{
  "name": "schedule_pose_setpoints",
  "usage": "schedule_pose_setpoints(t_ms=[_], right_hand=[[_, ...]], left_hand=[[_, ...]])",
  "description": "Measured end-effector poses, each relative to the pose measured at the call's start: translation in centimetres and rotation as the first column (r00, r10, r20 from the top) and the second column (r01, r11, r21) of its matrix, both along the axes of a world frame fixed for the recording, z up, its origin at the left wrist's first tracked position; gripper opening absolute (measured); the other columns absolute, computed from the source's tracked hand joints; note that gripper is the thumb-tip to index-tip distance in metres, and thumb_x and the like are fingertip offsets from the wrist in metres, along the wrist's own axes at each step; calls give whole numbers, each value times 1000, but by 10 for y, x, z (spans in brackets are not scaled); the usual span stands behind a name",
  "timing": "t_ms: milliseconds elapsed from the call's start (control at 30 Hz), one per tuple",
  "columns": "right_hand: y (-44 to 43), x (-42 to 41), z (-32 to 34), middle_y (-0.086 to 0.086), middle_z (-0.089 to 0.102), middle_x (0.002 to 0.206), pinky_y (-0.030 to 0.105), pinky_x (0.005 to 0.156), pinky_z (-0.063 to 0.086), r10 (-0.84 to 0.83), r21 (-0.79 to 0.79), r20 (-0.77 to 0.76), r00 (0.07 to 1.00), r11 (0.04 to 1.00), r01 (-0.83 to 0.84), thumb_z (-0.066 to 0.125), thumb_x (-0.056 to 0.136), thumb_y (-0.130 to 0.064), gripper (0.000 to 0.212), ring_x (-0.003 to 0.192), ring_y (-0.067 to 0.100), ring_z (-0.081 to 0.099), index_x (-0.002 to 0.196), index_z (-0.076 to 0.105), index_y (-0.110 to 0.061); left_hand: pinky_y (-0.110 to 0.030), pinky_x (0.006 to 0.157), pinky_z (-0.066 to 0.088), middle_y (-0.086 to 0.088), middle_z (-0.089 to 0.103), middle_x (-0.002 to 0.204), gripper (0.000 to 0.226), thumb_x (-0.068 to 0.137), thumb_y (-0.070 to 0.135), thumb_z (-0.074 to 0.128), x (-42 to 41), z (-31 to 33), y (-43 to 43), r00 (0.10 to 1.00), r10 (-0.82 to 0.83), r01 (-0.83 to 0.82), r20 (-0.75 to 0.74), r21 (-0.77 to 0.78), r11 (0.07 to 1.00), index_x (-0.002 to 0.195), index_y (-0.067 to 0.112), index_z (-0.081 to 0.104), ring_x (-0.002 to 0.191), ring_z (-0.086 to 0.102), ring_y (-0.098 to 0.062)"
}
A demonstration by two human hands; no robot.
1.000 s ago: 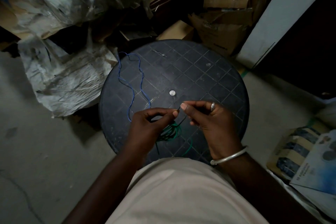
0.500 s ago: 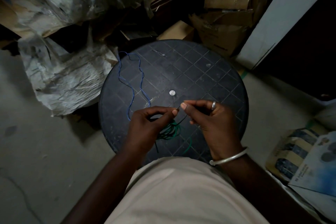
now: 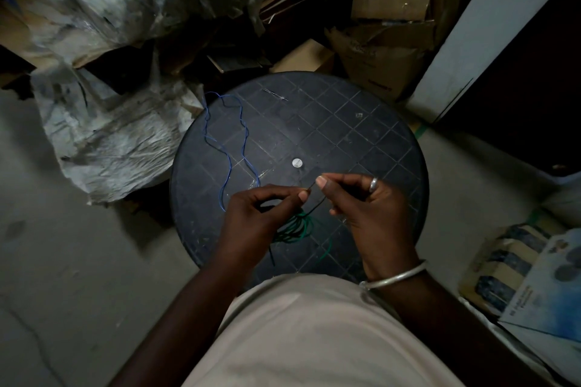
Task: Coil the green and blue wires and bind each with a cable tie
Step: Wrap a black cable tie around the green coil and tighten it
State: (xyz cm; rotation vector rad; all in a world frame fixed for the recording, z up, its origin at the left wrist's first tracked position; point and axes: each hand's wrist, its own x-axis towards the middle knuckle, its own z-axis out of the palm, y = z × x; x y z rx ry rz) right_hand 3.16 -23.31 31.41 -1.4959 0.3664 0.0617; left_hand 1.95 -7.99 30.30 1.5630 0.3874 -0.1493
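Green wire (image 3: 294,226) coil unmoved; hands (image 3: 311,195) still pinching tie.

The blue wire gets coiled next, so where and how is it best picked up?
Probably pinch the blue wire at its near end, beside the left hand, coming from above. It lies loose and uncoiled on the round table, and that end is closest, leaving the rest free to wind.

Beige top (image 3: 314,333), silver bangle (image 3: 396,276) and finger ring (image 3: 373,184).

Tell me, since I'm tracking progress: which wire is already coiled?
The green wire, bunched in loops between the left hand and right hand. The blue wire lies loose on the round black table.
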Motion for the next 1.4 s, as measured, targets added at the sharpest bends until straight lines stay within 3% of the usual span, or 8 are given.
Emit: schedule_pose_setpoints(t_ms=[333,533,600,733,867,1233,1400], right_hand=[[-1,1,0,-2,79,74,20,58,54,58,-36,-27,998,998,-59,84,77,-17,7,62,8,68,82,80,-18],[-2,0,3,1,76,71,18,58,53,58,75,-44,997,996,-55,78,82,-12,5,62,6,65,85,79,-16],[-2,1,4,5,74,73,19,59,53,72,141,-69,995,988,-62,77,83,-11,6,63,8,64,83,79,-16],[-1,2,7,-1,73,68,18,58,53,61,176,-93,994,983,-43,77,83,-9,11,63,5,65,76,77,-18],[0,1,8,-1,72,65,18,58,53,24,156,-72,997,988,-12,78,83,-8,11,60,6,63,76,77,-17],[2,0,2,-2,75,66,17,57,53,44,3,-39,998,999,-44,81,80,-14,8,57,6,64,86,79,-10],[2,0,1,0,76,68,17,55,53,41,16,-15,999,999,-41,82,78,-10,9,57,5,65,86,79,-6]], left_hand=[[-24,62,56,1,78,82,7,80,17,80,-2,1,1,1000,3,-3,12,-1,1000,86,13,81,73,72,-7],[-35,67,59,0,79,81,7,79,20,81,-1,4,-2,999,24,-25,-32,-18,1000,86,16,82,74,72,-8],[-34,67,58,2,78,78,9,77,25,82,-1,4,-2,999,28,-28,-35,-16,999,84,19,82,73,72,-8],[-34,66,58,3,78,78,20,72,36,80,-1,5,-2,998,29,-30,-48,-8,1000,84,20,82,73,72,-8],[-23,57,52,5,78,76,8,78,27,80,-1,6,-2,999,40,-40,-36,-15,999,84,21,82,69,71,-4],[-36,67,60,-3,80,81,11,79,21,81,-2,6,-2,1000,17,-17,-10,-18,1000,88,15,82,76,74,-13],[-29,64,57,0,79,79,8,79,21,81,-2,7,-2,1000,22,-23,-7,-21,1000,86,16,82,75,73,-11]])
